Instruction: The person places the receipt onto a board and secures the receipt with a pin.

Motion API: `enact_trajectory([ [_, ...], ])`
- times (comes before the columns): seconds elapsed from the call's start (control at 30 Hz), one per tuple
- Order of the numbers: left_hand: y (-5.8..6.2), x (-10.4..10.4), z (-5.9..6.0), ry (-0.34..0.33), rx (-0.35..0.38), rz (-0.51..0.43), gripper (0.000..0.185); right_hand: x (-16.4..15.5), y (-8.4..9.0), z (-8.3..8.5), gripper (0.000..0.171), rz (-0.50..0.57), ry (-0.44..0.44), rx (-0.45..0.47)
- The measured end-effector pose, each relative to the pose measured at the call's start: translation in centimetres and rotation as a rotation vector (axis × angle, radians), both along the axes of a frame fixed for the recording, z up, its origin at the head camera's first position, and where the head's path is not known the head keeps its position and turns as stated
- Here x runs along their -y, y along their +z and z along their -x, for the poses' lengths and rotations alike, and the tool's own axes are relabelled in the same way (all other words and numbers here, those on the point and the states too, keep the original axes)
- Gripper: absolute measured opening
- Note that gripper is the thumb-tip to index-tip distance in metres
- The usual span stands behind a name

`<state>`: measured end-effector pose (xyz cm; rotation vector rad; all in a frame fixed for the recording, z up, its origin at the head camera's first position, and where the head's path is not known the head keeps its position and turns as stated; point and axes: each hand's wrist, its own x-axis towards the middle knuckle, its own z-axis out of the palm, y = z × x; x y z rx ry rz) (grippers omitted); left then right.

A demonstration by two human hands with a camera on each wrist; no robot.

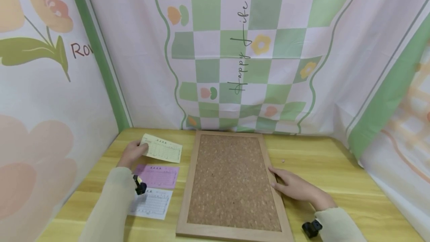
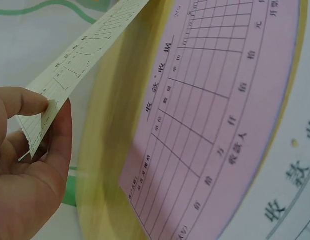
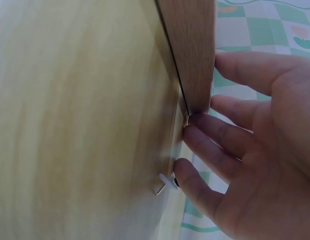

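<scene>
A pale yellow receipt slip (image 1: pixel 162 148) is pinched at its left end between the thumb and fingers of my left hand (image 1: pixel 133 153), tilted above the table. Below it lie a pink receipt slip (image 1: pixel 158 176) and a white receipt slip (image 1: pixel 152 204), in a column left of the board. In the left wrist view, the yellow slip (image 2: pixel 69 75) appears nearly edge-on. A wood-framed cork board (image 1: pixel 233 182) lies flat in the middle. With thumb and fingertips, my right hand (image 1: pixel 297 185) touches its right frame edge (image 3: pixel 192 55), fingers fairly straight.
A small thumbtack (image 1: pixel 283 161) lies on the wooden table (image 1: pixel 322 156) right of the board; the right wrist view shows the white-headed tack (image 3: pixel 167 182) near the little finger. Printed curtains (image 1: pixel 205 47) surround the table at the back and sides.
</scene>
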<state>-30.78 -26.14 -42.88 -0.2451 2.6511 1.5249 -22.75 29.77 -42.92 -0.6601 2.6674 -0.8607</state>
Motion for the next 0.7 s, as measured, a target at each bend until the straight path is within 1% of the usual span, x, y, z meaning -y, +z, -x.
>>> enact_trajectory([
  [0.27, 0.7, -0.5, -0.4, -0.009, -0.038, -0.021, 0.059, 0.0, -0.1, -0.1, 0.065, 0.003, -0.006, -0.006],
  [0.5, 1.4, -1.0, -0.6, -0.007, -0.043, -0.153, 0.060, 0.0, -0.1, -0.2, 0.066, 0.008, -0.007, 0.000],
  [0.7, 1.8, -1.3, -0.8, 0.009, -0.057, -0.186, 0.057, 0.0, -0.1, -0.1, 0.066, 0.009, -0.006, -0.003],
])
